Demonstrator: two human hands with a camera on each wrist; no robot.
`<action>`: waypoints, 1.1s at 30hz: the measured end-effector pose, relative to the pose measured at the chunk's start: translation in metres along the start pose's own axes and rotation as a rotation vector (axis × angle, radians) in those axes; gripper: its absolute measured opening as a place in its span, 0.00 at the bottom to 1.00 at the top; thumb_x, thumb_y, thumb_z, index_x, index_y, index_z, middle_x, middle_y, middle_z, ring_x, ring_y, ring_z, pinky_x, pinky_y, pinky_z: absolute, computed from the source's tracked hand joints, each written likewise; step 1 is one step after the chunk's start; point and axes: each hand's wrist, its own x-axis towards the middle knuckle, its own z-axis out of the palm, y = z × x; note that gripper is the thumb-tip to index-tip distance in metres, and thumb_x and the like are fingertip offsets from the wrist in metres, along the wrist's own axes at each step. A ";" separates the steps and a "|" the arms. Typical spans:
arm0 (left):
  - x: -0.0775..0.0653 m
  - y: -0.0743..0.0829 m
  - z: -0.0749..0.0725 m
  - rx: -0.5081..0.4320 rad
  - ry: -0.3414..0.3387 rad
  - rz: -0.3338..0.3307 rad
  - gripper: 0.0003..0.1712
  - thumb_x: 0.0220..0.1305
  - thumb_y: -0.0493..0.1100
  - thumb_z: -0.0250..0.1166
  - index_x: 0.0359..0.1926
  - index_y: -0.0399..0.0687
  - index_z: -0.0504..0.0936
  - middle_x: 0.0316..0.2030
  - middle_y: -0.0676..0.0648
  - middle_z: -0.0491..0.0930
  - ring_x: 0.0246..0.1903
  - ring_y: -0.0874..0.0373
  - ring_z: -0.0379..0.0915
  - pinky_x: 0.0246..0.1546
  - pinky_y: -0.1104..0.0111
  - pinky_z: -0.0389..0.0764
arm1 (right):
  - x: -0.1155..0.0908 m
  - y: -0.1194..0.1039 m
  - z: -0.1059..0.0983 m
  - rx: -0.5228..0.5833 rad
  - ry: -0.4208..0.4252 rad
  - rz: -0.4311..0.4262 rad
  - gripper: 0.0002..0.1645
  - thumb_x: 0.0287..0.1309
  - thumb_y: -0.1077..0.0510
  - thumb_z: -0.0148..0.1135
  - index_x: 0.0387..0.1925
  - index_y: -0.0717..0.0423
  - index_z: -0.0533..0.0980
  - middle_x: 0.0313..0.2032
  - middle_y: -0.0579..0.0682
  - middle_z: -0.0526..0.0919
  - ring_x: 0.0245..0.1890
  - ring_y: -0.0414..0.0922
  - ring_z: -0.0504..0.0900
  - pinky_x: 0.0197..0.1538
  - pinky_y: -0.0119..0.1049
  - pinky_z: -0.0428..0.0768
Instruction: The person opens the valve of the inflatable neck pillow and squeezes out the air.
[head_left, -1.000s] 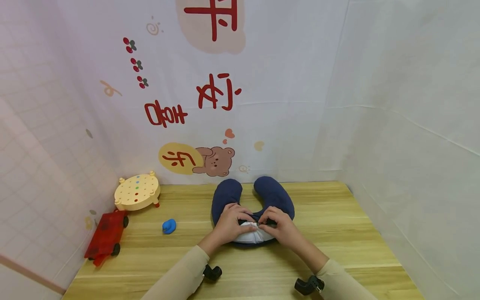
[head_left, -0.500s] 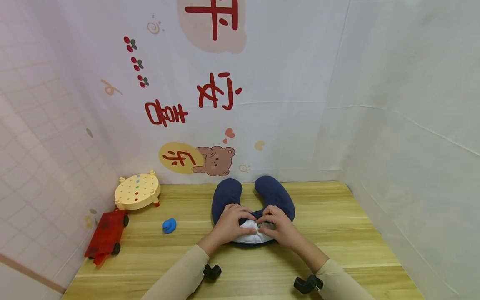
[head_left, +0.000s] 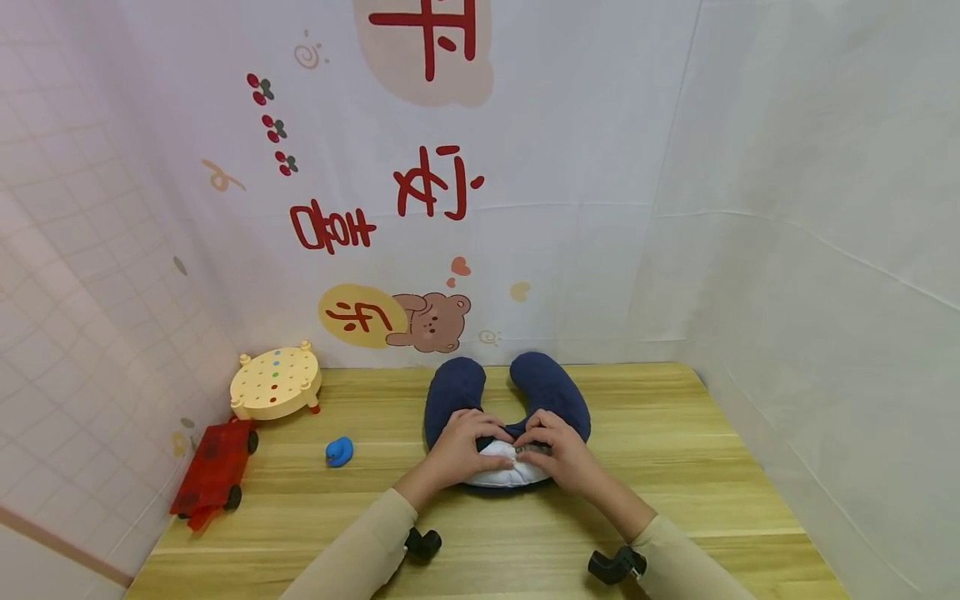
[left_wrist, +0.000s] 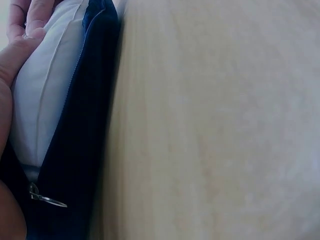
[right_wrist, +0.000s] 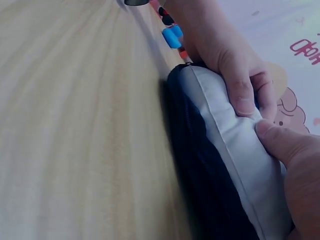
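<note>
A navy U-shaped neck pillow (head_left: pixel 551 390) lies on the table, its two ends toward the back wall. Its zipped cover gapes along the near curve, baring a white inner cushion (head_left: pixel 495 477). My left hand (head_left: pixel 459 448) grips the left part of that opening, thumb on the white cloth and fingers over the far edge. Opposite it, my right hand (head_left: pixel 564 454) holds the right part the same way. In the right wrist view both thumbs press the white cushion (right_wrist: pixel 227 132), tips close together. A metal zipper pull (left_wrist: pixel 50 201) hangs at one end of the opening in the left wrist view.
A small blue rubber duck (head_left: pixel 340 452) sits left of the pillow. Farther left are a red toy car (head_left: pixel 213 468) and a round cream pegged toy (head_left: pixel 273 383) with short legs. White printed cloth walls (head_left: pixel 570 275) enclose the wooden table (head_left: pixel 675 483).
My right fingers have shifted slightly at the opening, and the dark edge between the hands now shows less. My left hand and the pillow stay nearly in place.
</note>
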 end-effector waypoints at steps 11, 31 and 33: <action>0.002 0.003 -0.005 -0.086 -0.005 -0.004 0.19 0.62 0.58 0.84 0.52 0.63 0.95 0.58 0.55 0.87 0.59 0.56 0.78 0.74 0.44 0.65 | 0.001 0.000 0.000 0.127 -0.013 0.142 0.09 0.63 0.59 0.81 0.43 0.43 0.91 0.44 0.40 0.81 0.44 0.39 0.80 0.42 0.33 0.80; 0.002 -0.005 0.000 -0.166 -0.027 -0.041 0.19 0.61 0.56 0.85 0.52 0.64 0.95 0.58 0.56 0.86 0.60 0.58 0.76 0.71 0.45 0.67 | 0.001 -0.001 0.010 0.169 0.047 0.117 0.11 0.59 0.68 0.81 0.40 0.51 0.90 0.40 0.50 0.82 0.44 0.50 0.79 0.44 0.36 0.78; 0.001 -0.005 0.000 -0.170 -0.026 -0.042 0.19 0.61 0.56 0.85 0.52 0.64 0.95 0.58 0.56 0.86 0.60 0.58 0.76 0.71 0.45 0.67 | 0.002 -0.003 0.010 0.174 0.047 0.116 0.11 0.59 0.68 0.81 0.40 0.51 0.90 0.40 0.50 0.82 0.44 0.49 0.79 0.44 0.37 0.79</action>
